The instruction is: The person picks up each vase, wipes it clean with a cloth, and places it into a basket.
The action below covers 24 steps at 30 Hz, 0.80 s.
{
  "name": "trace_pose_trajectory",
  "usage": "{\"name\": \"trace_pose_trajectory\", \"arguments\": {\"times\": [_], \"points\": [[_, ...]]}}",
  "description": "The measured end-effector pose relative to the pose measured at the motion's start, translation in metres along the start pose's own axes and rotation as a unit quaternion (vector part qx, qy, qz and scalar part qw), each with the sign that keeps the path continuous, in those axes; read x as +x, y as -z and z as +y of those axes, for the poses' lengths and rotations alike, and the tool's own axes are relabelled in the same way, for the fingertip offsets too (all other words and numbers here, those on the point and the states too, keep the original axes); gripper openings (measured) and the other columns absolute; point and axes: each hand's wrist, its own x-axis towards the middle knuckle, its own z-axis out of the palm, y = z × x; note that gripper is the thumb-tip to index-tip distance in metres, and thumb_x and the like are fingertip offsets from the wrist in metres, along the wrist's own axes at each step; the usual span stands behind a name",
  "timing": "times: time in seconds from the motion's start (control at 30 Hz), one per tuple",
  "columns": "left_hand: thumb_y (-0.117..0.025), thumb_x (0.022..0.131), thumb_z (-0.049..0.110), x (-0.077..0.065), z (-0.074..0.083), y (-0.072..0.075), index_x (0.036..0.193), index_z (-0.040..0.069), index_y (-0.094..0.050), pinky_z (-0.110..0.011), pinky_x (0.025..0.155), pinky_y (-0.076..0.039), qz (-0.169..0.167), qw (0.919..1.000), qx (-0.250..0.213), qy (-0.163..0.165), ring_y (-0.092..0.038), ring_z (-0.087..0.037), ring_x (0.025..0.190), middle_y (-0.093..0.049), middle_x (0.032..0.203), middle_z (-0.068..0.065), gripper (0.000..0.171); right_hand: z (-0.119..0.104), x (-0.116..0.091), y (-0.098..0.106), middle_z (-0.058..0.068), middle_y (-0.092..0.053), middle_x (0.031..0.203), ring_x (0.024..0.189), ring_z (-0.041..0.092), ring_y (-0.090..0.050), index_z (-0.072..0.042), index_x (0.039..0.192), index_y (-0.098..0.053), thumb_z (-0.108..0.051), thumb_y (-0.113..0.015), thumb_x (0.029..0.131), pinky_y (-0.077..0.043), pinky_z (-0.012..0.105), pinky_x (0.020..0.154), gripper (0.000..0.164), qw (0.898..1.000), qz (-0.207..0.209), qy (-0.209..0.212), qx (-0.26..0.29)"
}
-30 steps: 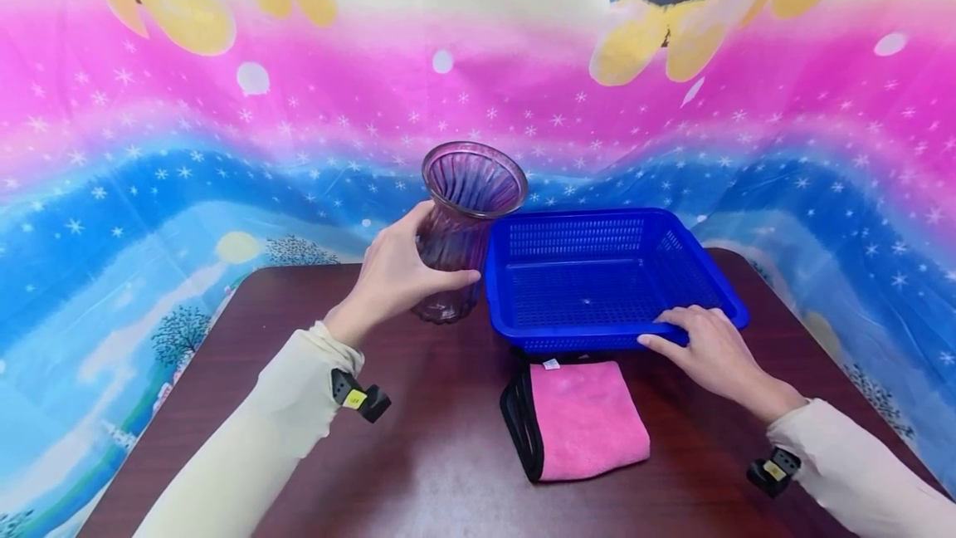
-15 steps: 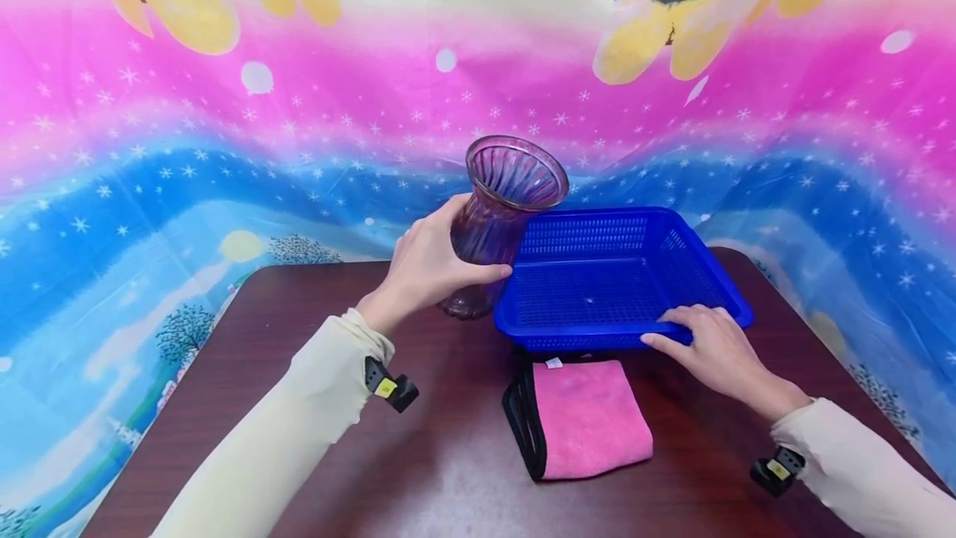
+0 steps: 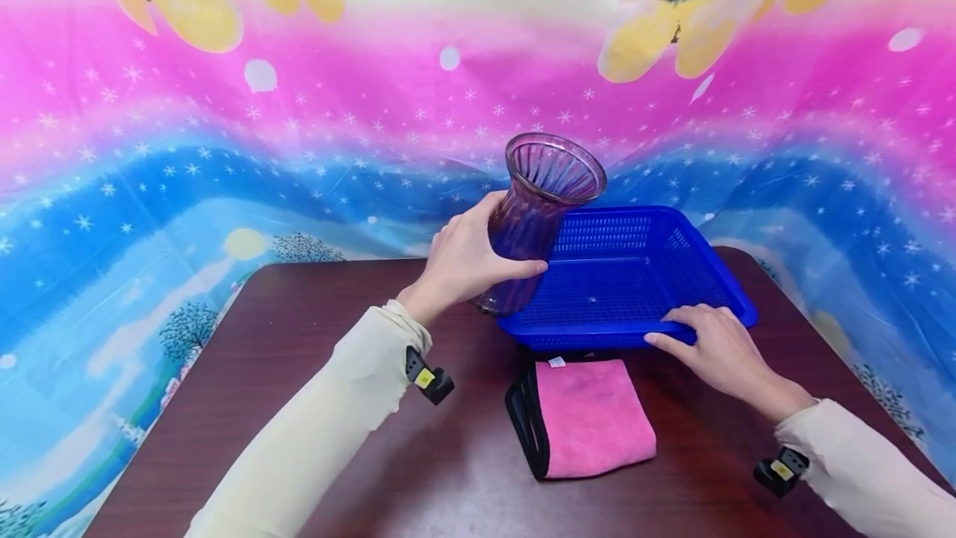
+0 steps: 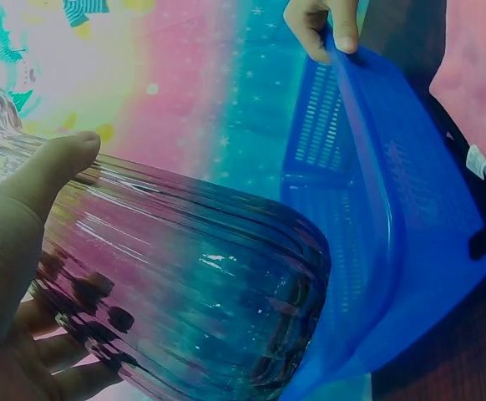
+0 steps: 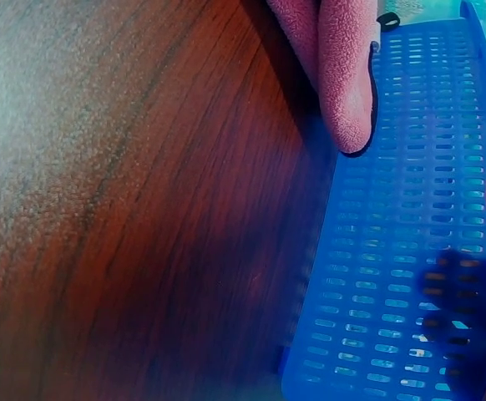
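Note:
A ribbed, purple-tinted glass vase [image 3: 526,231] with a flared mouth leans to the right, its base over the left end of a blue plastic basket [image 3: 582,332]. My left hand [image 3: 474,254] grips the vase around its body, thumb in front; the left wrist view shows the fingers behind the glass [image 4: 201,259]. My right hand [image 3: 713,347] pinches the basket's front rim near the right corner, thumb outside and fingers over the edge. The basket's slotted side [image 5: 393,251] fills the right part of the right wrist view. Nothing shows inside the basket.
A folded pink cloth [image 3: 593,418] with black edging and a white tag lies in front of the basket on the dark brown table [image 3: 358,471]. A colourful printed curtain [image 3: 373,90] hangs right behind the table's far edge.
My left hand has carried the vase to the right, from beside the basket to over its left end, and the vase leans more. My right hand stays on the rim.

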Motion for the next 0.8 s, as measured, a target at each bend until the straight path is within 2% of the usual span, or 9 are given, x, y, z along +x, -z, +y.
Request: {"name": "trace_pose_trajectory", "arguments": {"times": [0.47, 0.67, 0.8], "points": [[-0.074, 0.064, 0.071, 0.012, 0.012, -0.021, 0.143, 0.035, -0.038, -0.039, 0.085, -0.055, -0.023, 0.9997, 0.009, 0.008, -0.062, -0.014, 0.104, -0.064, 0.123, 0.009, 0.094, 0.002, 0.0, -0.002, 0.019, -0.072, 0.102, 0.1, 0.039, -0.061, -0.003, 0.104, -0.071, -0.046, -0.071, 0.084, -0.039, 0.053, 0.088, 0.048, 1.0, -0.003, -0.001, 0.0], [-0.074, 0.064, 0.071, 0.017, 0.014, -0.03, 0.143, 0.035, -0.038, -0.04, 0.086, -0.054, -0.024, 0.9996, 0.012, 0.005, -0.062, -0.013, 0.105, -0.064, 0.123, 0.01, 0.094, 0.003, 0.001, -0.002, 0.018, -0.072, 0.1, 0.098, 0.038, -0.062, -0.004, 0.103, -0.071, -0.046, -0.072, 0.083, -0.039, 0.053, 0.086, 0.046, 1.0, 0.006, 0.002, 0.0], [-0.074, 0.065, 0.07, 0.018, 0.013, -0.038, 0.145, 0.033, -0.036, -0.043, 0.092, -0.053, -0.038, 0.999, 0.02, 0.013, -0.061, -0.016, 0.111, -0.062, 0.129, 0.009, 0.096, 0.003, 0.001, -0.003, 0.017, -0.072, 0.099, 0.097, 0.037, -0.062, -0.005, 0.102, -0.072, -0.046, -0.072, 0.083, -0.039, 0.052, 0.086, 0.045, 1.0, 0.008, 0.005, -0.002]]}}
